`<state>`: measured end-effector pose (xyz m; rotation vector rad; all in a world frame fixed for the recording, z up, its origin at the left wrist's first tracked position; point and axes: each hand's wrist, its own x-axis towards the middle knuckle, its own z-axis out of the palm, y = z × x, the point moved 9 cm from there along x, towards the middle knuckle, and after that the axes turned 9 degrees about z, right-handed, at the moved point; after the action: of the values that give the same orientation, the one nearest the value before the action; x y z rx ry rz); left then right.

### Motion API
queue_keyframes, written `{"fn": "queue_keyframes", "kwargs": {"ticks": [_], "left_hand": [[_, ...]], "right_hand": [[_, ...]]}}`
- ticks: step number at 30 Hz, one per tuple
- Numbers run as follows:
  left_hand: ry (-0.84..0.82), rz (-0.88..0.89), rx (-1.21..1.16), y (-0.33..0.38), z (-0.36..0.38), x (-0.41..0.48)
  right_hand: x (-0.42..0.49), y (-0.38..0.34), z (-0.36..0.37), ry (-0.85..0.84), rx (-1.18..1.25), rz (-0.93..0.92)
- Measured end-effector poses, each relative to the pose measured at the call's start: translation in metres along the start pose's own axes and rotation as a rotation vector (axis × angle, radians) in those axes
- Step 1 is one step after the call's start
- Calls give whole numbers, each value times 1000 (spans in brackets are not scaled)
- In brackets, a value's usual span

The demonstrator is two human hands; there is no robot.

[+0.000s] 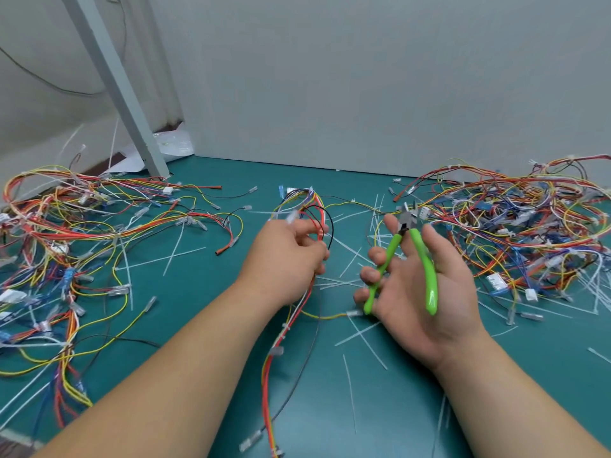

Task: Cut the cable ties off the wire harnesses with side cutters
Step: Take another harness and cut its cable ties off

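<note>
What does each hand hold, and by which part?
Left hand grips a wire harness near its far end; right hand holds side cutters by their green handles.

On the bench (205,292) before you, a left pile of harnesses (66,246) and a right pile of harnesses (515,219) lie well apart. Between them a single harness (276,351) runs toward you, held in your left hand (284,259). Just right of it, your right hand (416,292) holds the cutters (429,276). Cut ties (367,340) lie scattered around.
</note>
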<state>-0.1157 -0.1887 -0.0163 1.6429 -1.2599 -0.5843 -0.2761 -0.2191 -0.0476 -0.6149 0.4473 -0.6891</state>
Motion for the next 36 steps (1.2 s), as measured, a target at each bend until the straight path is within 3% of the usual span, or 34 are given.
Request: {"fn": "queue_keyframes", "kwargs": {"ticks": [4,12,15,21,22,24,27,30,33,36], "left_hand": [[-50,213,441,16,5,-24],[-130,447,690,24,31,-53],[-80,429,437,27,22,-58],[385,-38,-459,-24,-29,-33],[384,-123,-618,-34,-26,-28],[228,-215,-907,-43,-7,-21],[-89,-204,-1003,-36,21,-24],[-259,-145,-1029,-25,33,-30],[-276,-136,-1033,-25,36,-30],[-97,-135,-931,-36,28,-25]], "right_hand": [[-2,0,2,8,-73,-41],[-1,13,5,-20,-229,16],[0,11,-1,18,-175,8],[-5,0,7,-81,-92,-35],[-5,-1,9,-106,-76,-38],[-7,-3,14,-172,-58,-31],[-8,0,18,-229,-63,-7],[-8,5,20,-222,-110,11],[-6,8,16,-177,-145,23],[-3,11,12,-115,-197,23]]}}
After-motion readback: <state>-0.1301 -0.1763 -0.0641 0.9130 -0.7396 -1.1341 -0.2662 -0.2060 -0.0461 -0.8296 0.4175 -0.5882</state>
